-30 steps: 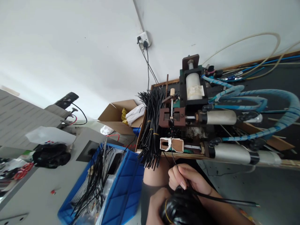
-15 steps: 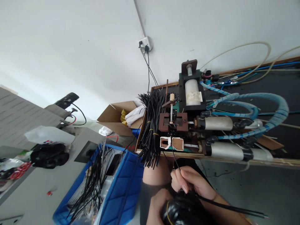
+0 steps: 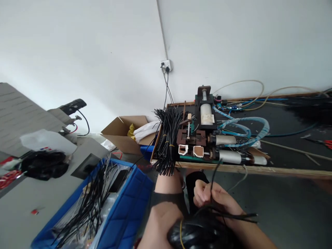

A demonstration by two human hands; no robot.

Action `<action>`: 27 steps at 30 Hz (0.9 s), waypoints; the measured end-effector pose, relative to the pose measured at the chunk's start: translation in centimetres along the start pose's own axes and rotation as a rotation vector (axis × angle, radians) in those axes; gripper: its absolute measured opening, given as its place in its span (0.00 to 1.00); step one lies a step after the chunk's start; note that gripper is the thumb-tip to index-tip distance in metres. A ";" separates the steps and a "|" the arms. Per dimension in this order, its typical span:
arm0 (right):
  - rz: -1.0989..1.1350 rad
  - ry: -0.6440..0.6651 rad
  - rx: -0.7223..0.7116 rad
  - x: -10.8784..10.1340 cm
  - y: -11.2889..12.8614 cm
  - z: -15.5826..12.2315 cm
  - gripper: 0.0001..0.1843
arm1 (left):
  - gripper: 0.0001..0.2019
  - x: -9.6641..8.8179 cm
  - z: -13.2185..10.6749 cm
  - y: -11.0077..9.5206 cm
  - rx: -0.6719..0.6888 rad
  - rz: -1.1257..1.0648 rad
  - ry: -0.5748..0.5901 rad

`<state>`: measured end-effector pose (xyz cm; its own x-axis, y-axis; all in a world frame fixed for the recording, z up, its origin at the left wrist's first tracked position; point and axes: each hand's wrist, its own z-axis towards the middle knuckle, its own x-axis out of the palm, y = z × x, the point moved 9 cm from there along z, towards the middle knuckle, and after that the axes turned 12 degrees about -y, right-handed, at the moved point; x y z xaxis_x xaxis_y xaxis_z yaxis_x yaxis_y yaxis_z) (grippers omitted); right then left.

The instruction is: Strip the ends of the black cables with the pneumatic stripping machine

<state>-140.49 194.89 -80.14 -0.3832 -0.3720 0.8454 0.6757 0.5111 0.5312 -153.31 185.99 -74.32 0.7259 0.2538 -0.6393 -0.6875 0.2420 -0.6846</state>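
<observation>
My right hand (image 3: 214,195) is in front of the bench, its fingers pinching a thin black wire (image 3: 214,174) whose free end points up. Several more black wires (image 3: 241,216) stick out to the right beneath that hand. My left hand (image 3: 166,216) is at the lower middle against a thick, shiny bundle of black wires (image 3: 204,231) tied with a yellow band; its fingers are mostly hidden, but it appears to grip the bundle. Above my hands, two white-edged brown clamp jaws (image 3: 198,151) of a pneumatic machine (image 3: 191,137) stand apart.
Banded black wires (image 3: 168,141) lie at the bench's left end, overhanging its front edge. Blue hoses (image 3: 261,126) loop behind the air cylinders (image 3: 229,156). On the left are a blue crate (image 3: 132,207) of wires, an open cardboard box (image 3: 121,141) and a grey surface (image 3: 38,214).
The wire in my right hand has come away from the machine's jaws, which have moved apart. My right hand has shifted slightly right, and the head view has moved.
</observation>
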 end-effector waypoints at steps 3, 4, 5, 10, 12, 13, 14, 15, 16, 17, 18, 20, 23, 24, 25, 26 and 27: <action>0.049 -0.130 0.024 -1.4 -0.4 -1.7 0.07 | 0.25 -3.3 -0.3 -2.7 0.132 0.131 -0.074; 0.056 -0.199 0.024 -2.5 -0.3 -2.2 0.08 | 0.25 -4.0 -0.7 -3.2 0.177 0.201 -0.096; 0.047 -0.281 0.016 -3.8 0.0 -2.8 0.09 | 0.25 -4.6 -1.3 -3.1 0.202 0.272 -0.122; -0.236 -0.699 -0.073 -11.9 3.7 -7.4 0.15 | 0.24 -6.2 -7.7 5.3 -0.190 0.346 -0.284; -0.468 -0.753 -0.051 -13.8 4.5 -10.5 0.16 | 0.22 -6.6 -11.7 9.4 -0.462 0.282 -0.343; -0.570 -0.731 0.008 -14.1 4.2 -12.0 0.16 | 0.23 -6.9 -13.6 10.7 -0.578 0.241 -0.376; -0.646 -0.674 0.102 -13.8 3.2 -13.3 0.18 | 0.23 -7.2 -15.2 11.7 -0.679 0.201 -0.405; -0.694 -0.588 0.207 -13.0 1.7 -14.4 0.22 | 0.24 -7.6 -16.3 12.2 -0.765 0.161 -0.434; -0.730 -0.481 0.310 -11.6 0.1 -15.2 0.26 | 0.25 -8.0 -17.0 12.4 -0.832 0.120 -0.463; -0.767 -0.360 0.396 -9.8 -1.7 -15.8 0.28 | 0.25 -8.3 -17.2 12.2 -0.878 0.084 -0.492; -0.820 -0.219 0.444 -7.6 -3.3 -15.8 0.29 | 0.25 -8.7 -16.9 11.9 -0.907 0.055 -0.521; -0.970 0.049 0.482 -3.2 -6.4 -15.0 0.24 | 0.24 -9.4 -15.4 10.5 -0.896 0.036 -0.581; -0.960 0.390 0.542 3.1 -10.5 -12.8 0.27 | 0.23 -10.0 -11.8 6.5 -0.738 0.146 -0.635; -0.923 0.444 0.547 4.7 -11.3 -11.8 0.31 | 0.22 -10.1 -10.6 4.6 -0.642 0.207 -0.646; -0.867 0.465 0.514 6.3 -11.6 -10.7 0.35 | 0.19 -10.0 -9.6 2.5 -0.525 0.273 -0.659; -0.791 0.443 0.449 7.6 -11.3 -9.4 0.39 | 0.15 -9.8 -8.7 0.2 -0.393 0.331 -0.664; -0.706 0.391 0.350 8.8 -10.6 -8.0 0.41 | 0.11 -9.4 -8.1 -2.0 -0.260 0.386 -0.659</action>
<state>-146.00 180.04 -78.79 -0.3521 -0.8969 0.2677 0.1058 0.2460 0.9635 -158.63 175.50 -69.81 0.2221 0.7946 -0.5651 -0.8020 -0.1807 -0.5693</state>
